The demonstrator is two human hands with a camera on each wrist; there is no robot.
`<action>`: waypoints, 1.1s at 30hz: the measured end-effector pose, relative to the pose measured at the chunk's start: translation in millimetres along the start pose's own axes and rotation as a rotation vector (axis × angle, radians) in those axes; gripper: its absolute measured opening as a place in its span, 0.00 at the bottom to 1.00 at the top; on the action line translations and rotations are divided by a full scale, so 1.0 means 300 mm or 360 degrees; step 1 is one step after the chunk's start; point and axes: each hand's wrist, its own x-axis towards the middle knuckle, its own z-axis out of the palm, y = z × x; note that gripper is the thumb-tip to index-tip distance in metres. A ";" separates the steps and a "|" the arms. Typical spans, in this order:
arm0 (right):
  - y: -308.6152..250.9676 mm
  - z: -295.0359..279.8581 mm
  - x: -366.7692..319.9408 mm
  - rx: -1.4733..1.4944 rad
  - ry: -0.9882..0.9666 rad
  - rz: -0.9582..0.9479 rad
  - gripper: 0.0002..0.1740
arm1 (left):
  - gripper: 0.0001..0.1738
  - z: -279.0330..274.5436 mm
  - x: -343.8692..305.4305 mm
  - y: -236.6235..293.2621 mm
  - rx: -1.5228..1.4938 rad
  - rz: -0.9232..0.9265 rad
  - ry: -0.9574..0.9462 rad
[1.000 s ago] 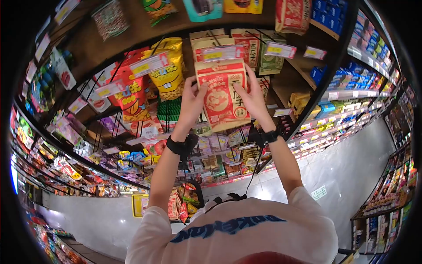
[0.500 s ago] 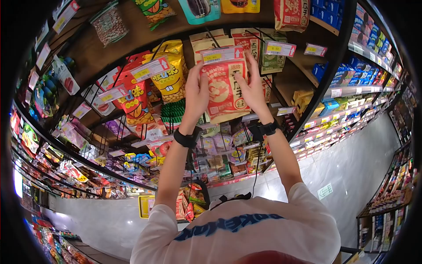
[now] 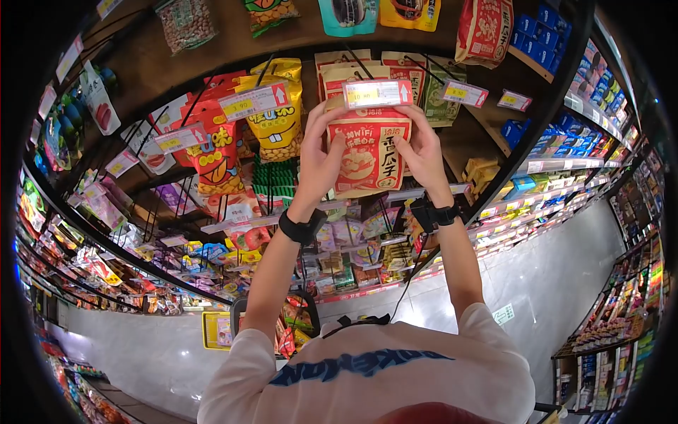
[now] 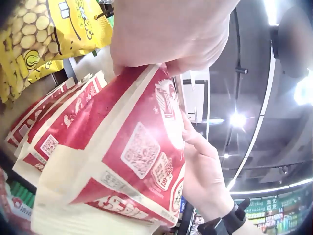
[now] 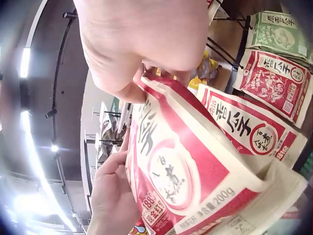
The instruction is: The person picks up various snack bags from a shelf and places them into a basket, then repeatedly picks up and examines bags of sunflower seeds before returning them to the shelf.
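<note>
A red and cream paper snack bag (image 3: 364,159) hangs between both hands, below a price tag (image 3: 378,93). The left hand (image 3: 322,152) grips its left edge, thumb on the front and fingers behind the top. On the right edge, the right hand (image 3: 424,150) pinches it in the same way. Similar red bags (image 5: 271,85) hang behind and beside it in the right wrist view, with a green one (image 5: 279,33) above them. In the left wrist view the bag (image 4: 142,147) is tilted, with more red bags (image 4: 54,122) behind it.
Yellow snack bags (image 3: 275,116) and red ones (image 3: 214,159) hang to the left. Blue packs (image 3: 540,35) fill shelves at the right. Below are a black basket holding snacks (image 3: 295,318) and a yellow container (image 3: 216,331). Metal hooks and price tags stick out around the hands.
Both hands and the bag have shifted slightly relative to the price tag, and the bag's top now sits just under it. The fingers reach higher behind the tag. The head view has shifted a little.
</note>
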 end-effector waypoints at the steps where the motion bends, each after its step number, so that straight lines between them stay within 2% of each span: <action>1: 0.015 0.001 0.012 -0.0020 0.0030 -0.0032 0.29 | 0.23 0.001 0.013 -0.010 0.0042 0.0033 0.0022; 8: 0.089 -0.007 0.059 0.0027 0.0134 -0.0037 0.33 | 0.22 0.017 0.071 -0.067 0.0021 0.0043 0.0029; 14: 0.113 0.001 0.075 0.0043 0.0215 -0.0025 0.31 | 0.22 0.027 0.068 -0.001 0.0413 0.0167 0.0038; 17: 0.110 -0.002 0.093 0.0100 0.0125 0.0026 0.30 | 0.23 0.030 0.070 -0.003 0.0404 0.0176 0.0028; 20: 0.146 -0.008 0.087 -0.0120 0.0060 -0.0022 0.29 | 0.23 0.024 0.066 0.011 0.0430 0.0108 0.0011; 21: 0.165 0.006 0.080 -0.0171 0.0125 0.0048 0.29 | 0.23 0.022 0.064 0.000 0.0463 0.0143 0.0018; 24: 0.169 0.008 0.064 -0.0227 0.0249 -0.0032 0.29 | 0.23 0.021 0.078 -0.074 0.0483 0.0218 0.0038; 28: 0.199 0.005 0.139 -0.0567 0.0147 0.0029 0.22 | 0.26 0.026 0.139 -0.164 0.0450 0.0159 0.0052; 29: 0.176 0.011 0.160 -0.0511 0.0076 0.0101 0.27 | 0.28 0.025 0.158 -0.176 0.0458 0.0127 0.0062; 32: 0.211 0.036 0.203 -0.0479 0.0139 0.0080 0.28 | 0.33 0.027 0.214 -0.264 0.0598 0.0181 0.0124; 33: 0.224 0.039 0.218 -0.0599 0.0145 0.0000 0.29 | 0.33 0.032 0.221 -0.270 0.0638 0.0157 0.0134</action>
